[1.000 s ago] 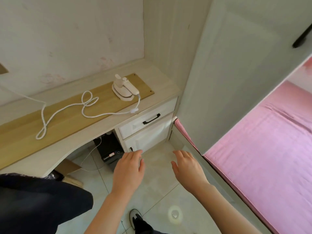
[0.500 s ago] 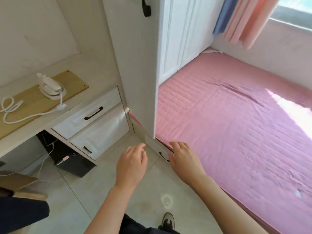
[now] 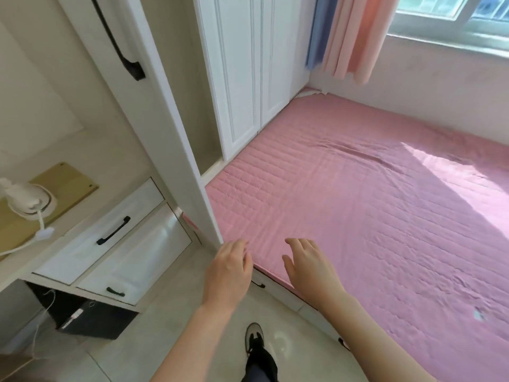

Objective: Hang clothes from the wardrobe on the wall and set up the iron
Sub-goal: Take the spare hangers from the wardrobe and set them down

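A white wardrobe door [image 3: 154, 111] with a long black handle [image 3: 118, 42] stands open, edge toward me; the cavity behind it looks bare as far as I can see. Two shut wardrobe doors [image 3: 248, 78] lie further right. No clothes are in view. A small white iron [image 3: 27, 201] rests on a wooden board [image 3: 68, 180] on the desk at far left, its white cord [image 3: 24, 242] trailing off. My left hand [image 3: 228, 274] hovers by the door's bottom corner, fingers loosely spread, holding nothing. My right hand [image 3: 311, 268] is spread over the bed's near edge, also empty.
A pink quilted bed [image 3: 371, 216] fills the right side. Desk drawers [image 3: 110, 232] with black handles sit lower left, a black box [image 3: 88, 318] beneath them. Pink and blue curtains [image 3: 352, 37] hang by a window [image 3: 451, 9]. My shoe [image 3: 254, 337] stands on the tiled floor.
My view has swung right, from the desk and iron toward the open wardrobe and bed. Both hands stay empty in front of me and now sit nearer the door's bottom corner and bed edge.
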A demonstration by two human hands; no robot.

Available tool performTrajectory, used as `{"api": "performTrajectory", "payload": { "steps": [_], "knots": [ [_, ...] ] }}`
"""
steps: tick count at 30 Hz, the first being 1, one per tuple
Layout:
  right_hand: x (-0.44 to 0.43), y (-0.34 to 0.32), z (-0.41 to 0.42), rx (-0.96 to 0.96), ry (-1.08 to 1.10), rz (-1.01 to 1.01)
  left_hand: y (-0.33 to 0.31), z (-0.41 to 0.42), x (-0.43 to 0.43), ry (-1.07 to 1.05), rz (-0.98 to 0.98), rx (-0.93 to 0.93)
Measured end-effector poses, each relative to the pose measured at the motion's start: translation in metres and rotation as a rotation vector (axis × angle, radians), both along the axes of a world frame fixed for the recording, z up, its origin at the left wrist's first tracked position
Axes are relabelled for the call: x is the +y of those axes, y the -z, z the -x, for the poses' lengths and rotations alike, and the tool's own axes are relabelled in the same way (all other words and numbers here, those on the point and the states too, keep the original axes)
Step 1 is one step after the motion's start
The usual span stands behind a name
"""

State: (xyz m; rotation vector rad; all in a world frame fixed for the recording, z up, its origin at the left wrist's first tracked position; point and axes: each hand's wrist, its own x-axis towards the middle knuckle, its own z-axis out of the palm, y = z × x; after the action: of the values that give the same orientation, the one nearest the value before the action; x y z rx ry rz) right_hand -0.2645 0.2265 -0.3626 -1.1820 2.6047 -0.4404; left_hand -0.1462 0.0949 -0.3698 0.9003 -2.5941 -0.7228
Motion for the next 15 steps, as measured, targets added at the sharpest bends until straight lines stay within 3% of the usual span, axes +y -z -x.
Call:
{"api": "performTrajectory", "payload": {
  "steps": [8, 15],
  "knots": [
    [-0.072, -0.019, 0.080, 0.052, 0.002, 0.064, -0.023, 0.094, -0.065, 0.025, 0.055, 0.035],
    [-0.135, -0.031, 0.141, 0.081, -0.036, 0.122, -0.047, 0.159, -0.120, -0.120, 0.127, 0.098]
  ]
}}
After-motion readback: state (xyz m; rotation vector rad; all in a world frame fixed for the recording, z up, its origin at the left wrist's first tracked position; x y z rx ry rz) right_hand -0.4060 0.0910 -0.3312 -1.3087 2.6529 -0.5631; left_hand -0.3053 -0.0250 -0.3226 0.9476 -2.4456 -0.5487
